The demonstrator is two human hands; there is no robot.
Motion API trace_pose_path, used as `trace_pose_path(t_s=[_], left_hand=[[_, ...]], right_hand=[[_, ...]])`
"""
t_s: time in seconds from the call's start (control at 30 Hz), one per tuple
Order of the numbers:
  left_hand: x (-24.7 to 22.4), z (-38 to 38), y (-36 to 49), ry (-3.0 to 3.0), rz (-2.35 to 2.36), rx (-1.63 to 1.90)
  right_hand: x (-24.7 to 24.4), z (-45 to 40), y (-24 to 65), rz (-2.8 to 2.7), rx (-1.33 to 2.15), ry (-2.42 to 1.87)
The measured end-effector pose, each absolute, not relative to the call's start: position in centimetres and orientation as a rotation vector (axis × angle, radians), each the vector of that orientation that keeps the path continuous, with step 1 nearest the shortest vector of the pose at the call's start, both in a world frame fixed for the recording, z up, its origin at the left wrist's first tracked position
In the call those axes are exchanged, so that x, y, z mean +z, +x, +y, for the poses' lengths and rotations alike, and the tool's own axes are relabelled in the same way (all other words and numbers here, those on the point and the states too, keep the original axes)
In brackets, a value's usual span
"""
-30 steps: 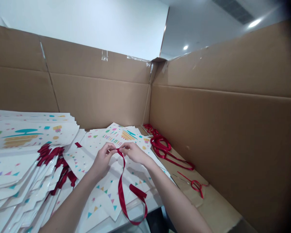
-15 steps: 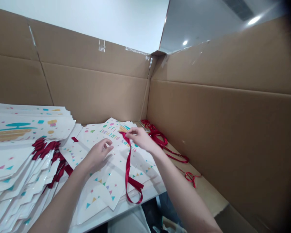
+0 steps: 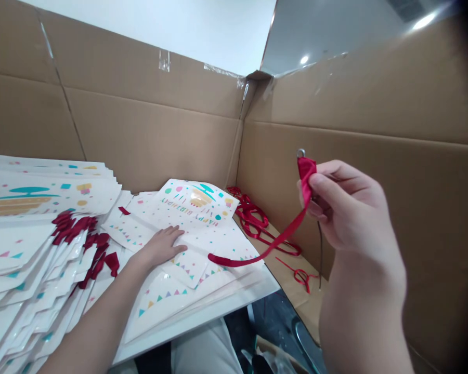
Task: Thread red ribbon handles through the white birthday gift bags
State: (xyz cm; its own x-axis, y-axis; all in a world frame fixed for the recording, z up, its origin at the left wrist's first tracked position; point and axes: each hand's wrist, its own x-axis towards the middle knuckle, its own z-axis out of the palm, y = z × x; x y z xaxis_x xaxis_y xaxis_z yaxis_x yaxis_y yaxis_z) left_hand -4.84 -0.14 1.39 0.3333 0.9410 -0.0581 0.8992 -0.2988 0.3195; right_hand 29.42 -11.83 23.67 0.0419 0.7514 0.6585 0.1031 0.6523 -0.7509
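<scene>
Raised in front of the right cardboard wall, my right hand (image 3: 345, 202) pinches a dark red ribbon (image 3: 281, 236). A small metal ring or hook (image 3: 301, 152) shows at the ribbon's top, and its tail hangs down to the left, over the printed sheets. My left hand (image 3: 166, 245) lies with fingers apart on a white sheet (image 3: 218, 239) printed with "HAPPY BIRTHDAY", a cake and confetti, and holds nothing. That sheet rests on other similar white sheets near the table's front edge.
A tall stack of printed white pieces (image 3: 23, 197) with dark red bows (image 3: 78, 228) fills the left. Loose red ribbon (image 3: 257, 221) lies at the right, by the cardboard wall (image 3: 366, 135). Brown cardboard (image 3: 152, 135) stands behind.
My right hand has lifted the ribbon up and right, away from the sheets. My left hand has flattened onto the sheet.
</scene>
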Motion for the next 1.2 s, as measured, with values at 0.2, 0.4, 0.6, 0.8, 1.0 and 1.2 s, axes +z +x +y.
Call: trace_pose_path(t_s=[0.2,0.4,0.6,0.8,1.0,1.2], left_hand=[[0.9,0.5,-4.5,2.265,1.875,0.167],[1.5,-0.1,-4.5,2.325,1.629,0.254],[1.3,0.4,-4.2,2.306,1.487,0.537],[2.6,6.3,-6.2,1.989,1.948,0.877],[3.4,11.9,-9.8,1.788,2.066,0.712],[2.6,15.0,-11.2,1.819,2.018,0.728]], right_hand=[[21.7,-11.0,29.2,-1.527,0.598,-0.877],[20.8,-10.4,29.5,-1.529,0.582,-0.926],[17.7,-8.5,27.6,-1.696,0.742,-1.023],[9.7,-5.3,23.2,-2.129,0.736,-1.265],[4.3,-5.0,21.3,-2.237,0.686,-1.498],[3.4,-4.6,21.5,-2.215,0.697,-1.479]])
